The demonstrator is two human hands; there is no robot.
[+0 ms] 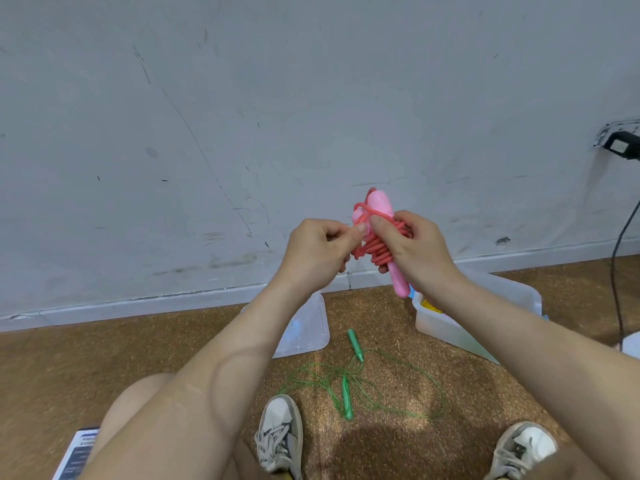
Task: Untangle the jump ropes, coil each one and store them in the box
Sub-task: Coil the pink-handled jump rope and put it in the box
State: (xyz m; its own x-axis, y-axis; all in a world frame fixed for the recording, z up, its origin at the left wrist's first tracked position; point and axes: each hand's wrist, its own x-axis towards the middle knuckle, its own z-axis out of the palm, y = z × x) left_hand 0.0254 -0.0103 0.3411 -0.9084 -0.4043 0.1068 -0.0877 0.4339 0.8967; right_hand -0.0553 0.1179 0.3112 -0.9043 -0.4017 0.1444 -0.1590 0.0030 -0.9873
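Right hand (414, 252) grips the pink jump rope (377, 252) at frame centre by its rigid handles (cord likely light, springy); left hand (317, 254) pinches the free turn.

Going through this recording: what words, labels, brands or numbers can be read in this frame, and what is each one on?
No text can be read.
Printed card at the lower left edge: white lettering on a dark ground, too blurred to read.
Pink jump rope, green jump rope, storage box, sneakers: no legible markings.
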